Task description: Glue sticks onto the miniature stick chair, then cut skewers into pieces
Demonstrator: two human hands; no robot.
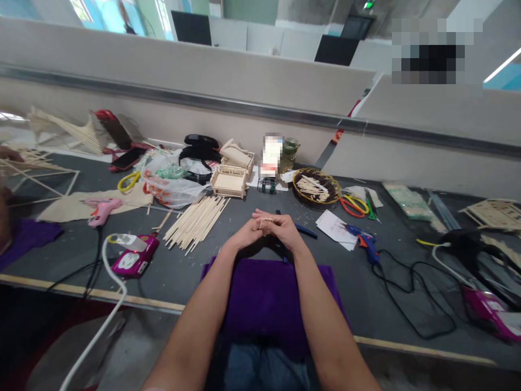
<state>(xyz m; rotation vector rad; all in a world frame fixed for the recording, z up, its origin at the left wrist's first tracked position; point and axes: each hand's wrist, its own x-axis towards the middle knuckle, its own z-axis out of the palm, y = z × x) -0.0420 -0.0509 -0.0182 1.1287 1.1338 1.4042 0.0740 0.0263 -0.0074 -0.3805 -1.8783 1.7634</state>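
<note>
My left hand point(247, 233) and my right hand point(285, 231) meet above the dark table point(195, 271), fingers closed together around a small bundle of short wooden sticks point(267, 220). Both hands pinch the same bundle, just beyond a purple cloth point(264, 296) lying at the table's near edge. A loose pile of long bamboo sticks point(197, 221) lies to the left of my left hand. A blue-handled tool point(305, 231) pokes out from behind my right hand.
A small wooden model point(230, 179) and a basket of sticks point(316, 187) stand behind. A pink glue gun point(101, 209), a blue glue gun point(366, 241), scissors point(354, 205), a plastic bag point(171, 184) and power strips point(134, 258) with cables surround the hands. Another person's arm point(6, 217) shows at far left.
</note>
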